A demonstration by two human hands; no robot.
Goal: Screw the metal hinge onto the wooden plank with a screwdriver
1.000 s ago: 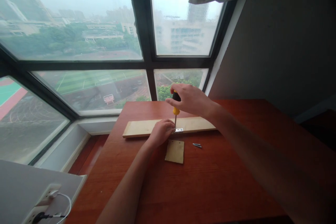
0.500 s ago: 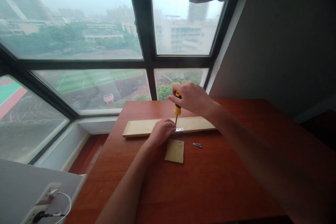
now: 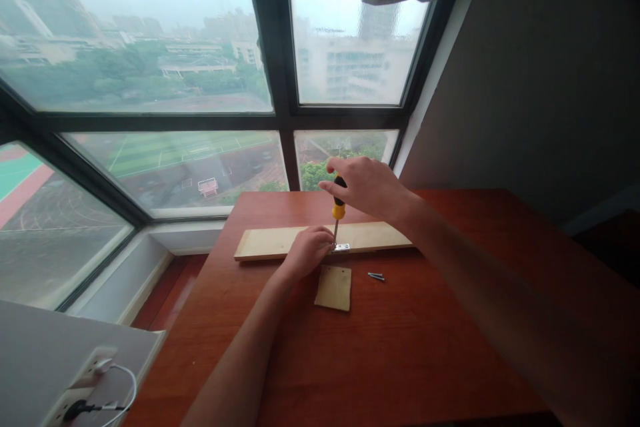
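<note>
Screwdriver [image 3: 339, 211] stands nearly upright over the wooden board [image 3: 380, 235], its black and yellow handle uppermost and its shaft running down to the left end of a small metal bracket [image 3: 342, 248] at the board's near edge. Through the head camera I see the right hand [image 3: 367, 183] gripping the top of that handle: the index finger arches above, the thumb crosses lower down, and a bit of black shows between them. What the tip meets I can't make out (the fingertips of the other hand crowd it).

I have the left hand [image 3: 309, 253] on the board, just left of the bracket, with fingers bent and bunched together, their tips right beside the shaft. Whether they pinch something small or merely press down, I cannot tell from here.

Board and bracket lie across the reddish-brown table [image 3: 400, 360]; the board's right end disappears behind the right forearm. Nearer to me, a thin tan square [image 3: 333, 290] with two dark holes by its far edge lies flat, and to its right rest two screws [image 3: 377, 277], close together.

Beyond the table I get a dark window frame [image 3: 280, 123] and a hazy green field [image 3: 190, 153] outside. At lower left, a white cable [image 3: 134, 387] loops from a wall socket [image 3: 100, 361].
</note>
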